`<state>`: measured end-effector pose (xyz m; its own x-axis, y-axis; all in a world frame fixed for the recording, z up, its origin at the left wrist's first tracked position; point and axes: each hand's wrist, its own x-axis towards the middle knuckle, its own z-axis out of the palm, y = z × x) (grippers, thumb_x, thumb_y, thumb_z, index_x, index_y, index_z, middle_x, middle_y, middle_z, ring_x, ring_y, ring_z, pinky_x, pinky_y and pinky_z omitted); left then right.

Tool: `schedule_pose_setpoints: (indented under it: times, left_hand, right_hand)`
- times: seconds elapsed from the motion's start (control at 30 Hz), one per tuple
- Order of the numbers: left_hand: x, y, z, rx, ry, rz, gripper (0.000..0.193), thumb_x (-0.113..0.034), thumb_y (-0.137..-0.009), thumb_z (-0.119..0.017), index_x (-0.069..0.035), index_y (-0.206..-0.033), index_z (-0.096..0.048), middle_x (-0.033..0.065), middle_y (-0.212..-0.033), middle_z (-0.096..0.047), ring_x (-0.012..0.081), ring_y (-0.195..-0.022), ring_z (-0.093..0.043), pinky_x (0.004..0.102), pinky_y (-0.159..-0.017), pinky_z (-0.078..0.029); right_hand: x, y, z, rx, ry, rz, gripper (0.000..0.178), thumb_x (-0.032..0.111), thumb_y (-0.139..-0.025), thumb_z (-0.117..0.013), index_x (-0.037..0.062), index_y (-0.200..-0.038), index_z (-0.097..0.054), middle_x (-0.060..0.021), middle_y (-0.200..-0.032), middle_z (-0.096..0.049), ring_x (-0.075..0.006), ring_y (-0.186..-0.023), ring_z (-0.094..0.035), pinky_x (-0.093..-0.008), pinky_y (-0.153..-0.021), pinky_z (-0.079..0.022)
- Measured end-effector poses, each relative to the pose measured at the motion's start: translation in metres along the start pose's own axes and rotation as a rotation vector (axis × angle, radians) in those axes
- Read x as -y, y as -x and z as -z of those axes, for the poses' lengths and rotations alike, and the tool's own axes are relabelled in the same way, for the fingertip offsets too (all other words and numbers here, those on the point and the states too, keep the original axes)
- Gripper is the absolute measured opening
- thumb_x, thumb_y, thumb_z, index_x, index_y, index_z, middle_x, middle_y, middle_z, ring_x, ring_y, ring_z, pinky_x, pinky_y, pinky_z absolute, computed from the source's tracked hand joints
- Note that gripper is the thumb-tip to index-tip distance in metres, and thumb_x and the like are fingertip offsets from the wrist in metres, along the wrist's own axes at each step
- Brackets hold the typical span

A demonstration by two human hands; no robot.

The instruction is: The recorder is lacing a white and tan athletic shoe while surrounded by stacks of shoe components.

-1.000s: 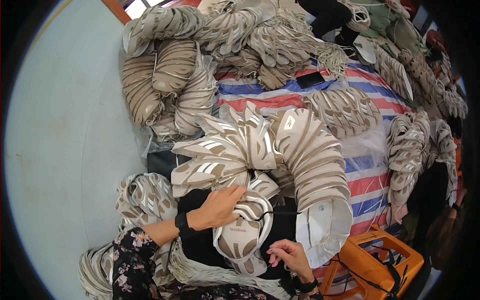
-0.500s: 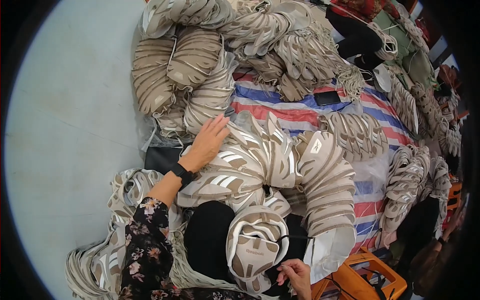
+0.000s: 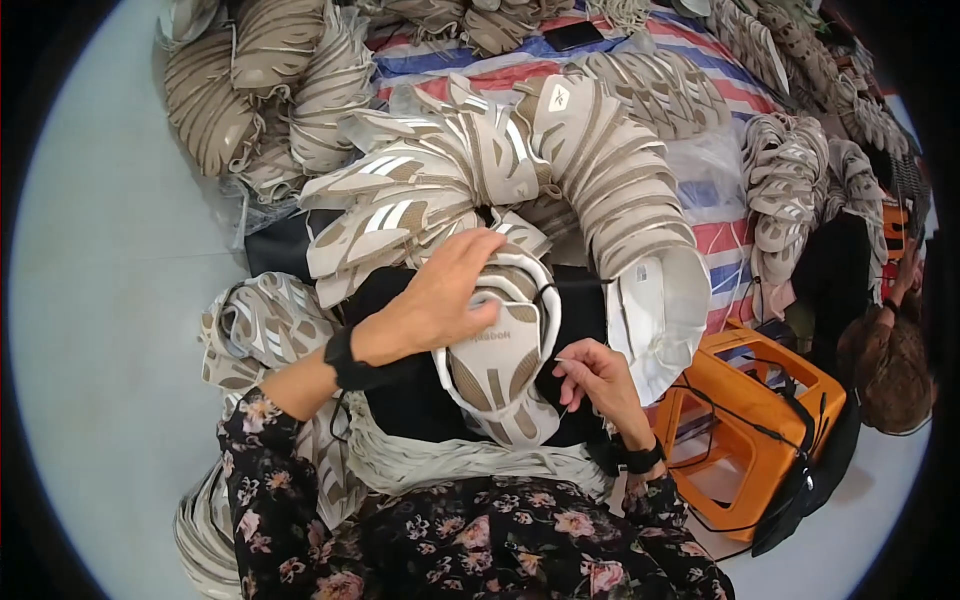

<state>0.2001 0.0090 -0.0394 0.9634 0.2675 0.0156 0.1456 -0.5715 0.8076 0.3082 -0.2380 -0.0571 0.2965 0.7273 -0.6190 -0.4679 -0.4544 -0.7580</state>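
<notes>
A beige and brown shoe upper (image 3: pixel 495 350) with a pale padded collar rests on my black-clad lap. My left hand (image 3: pixel 440 300) reaches over its left edge, the thumb apart from the straight fingers near the collar. Close to the upper's right side, my right hand (image 3: pixel 600 380) is closed in a pinch. Something thin shows at its fingertips, too small to name. A short black cord (image 3: pixel 575 284) runs out from the collar to the right. Beyond my lap, a curved row of nested shoe uppers (image 3: pixel 620 190) bends around.
Bundled pale laces (image 3: pixel 440 462) lie across my lap. More stacked uppers (image 3: pixel 265 320) sit at my left. An orange plastic stool (image 3: pixel 745 400) with dark straps stands at right. Striped sheeting (image 3: pixel 725 240) spreads beneath other stacks. Another person (image 3: pixel 885 370) is at far right.
My left hand has come back from the far row of uppers to the upper on my lap. My right hand remains pinched beside it. The view has shifted, showing more of my lap.
</notes>
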Motion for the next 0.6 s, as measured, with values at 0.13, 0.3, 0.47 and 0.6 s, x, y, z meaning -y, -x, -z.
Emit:
schedule_pose_setpoints:
  times: [0.13, 0.3, 0.47, 0.6]
  left_hand:
    - [0.009, -0.001, -0.001, 0.129, 0.04, 0.111, 0.07, -0.012, -0.066, -0.07, 0.0, -0.126, -0.037, 0.0202, -0.124, -0.043, 0.0343, -0.114, -0.044, 0.036, -0.096, -0.035]
    - [-0.016, 0.026, -0.014, 0.193, -0.204, 0.133, 0.091, -0.008, -0.055, -0.076, 0.001, -0.13, -0.026, 0.0229, -0.123, -0.038, 0.0392, -0.114, -0.04, 0.0381, -0.096, -0.034]
    - [-0.011, 0.026, -0.032, -0.005, -0.47, 0.072, 0.063, -0.002, -0.06, -0.068, -0.001, -0.115, -0.037, 0.0207, -0.104, -0.049, 0.0406, -0.095, -0.049, 0.0424, -0.08, -0.043]
    - [-0.002, 0.017, -0.027, -0.164, -0.379, 0.062, 0.043, -0.008, -0.062, -0.066, -0.006, -0.102, -0.05, 0.0194, -0.085, -0.06, 0.0384, -0.081, -0.058, 0.0425, -0.071, -0.047]
  right_hand:
    - [-0.01, 0.013, 0.0, 0.009, 0.032, 0.114, 0.011, 0.005, -0.089, -0.05, -0.0026, -0.095, -0.055, -0.0072, -0.077, -0.06, -0.0099, -0.055, -0.058, -0.0209, -0.045, -0.049]
    - [-0.016, 0.02, -0.004, 0.024, 0.114, 0.205, 0.009, 0.003, -0.088, -0.05, -0.0026, -0.092, -0.056, -0.0055, -0.073, -0.06, -0.0086, -0.054, -0.057, -0.0208, -0.046, -0.048]
    - [-0.019, 0.023, -0.009, 0.042, 0.26, 0.325, 0.008, 0.005, -0.086, -0.053, -0.0015, -0.087, -0.057, -0.003, -0.062, -0.058, -0.0065, -0.052, -0.055, -0.0206, -0.045, -0.046]
    - [-0.022, 0.018, -0.007, 0.049, 0.267, 0.36, 0.008, 0.005, -0.086, -0.053, -0.001, -0.087, -0.057, -0.0027, -0.063, -0.058, -0.0066, -0.052, -0.055, -0.0204, -0.045, -0.046]
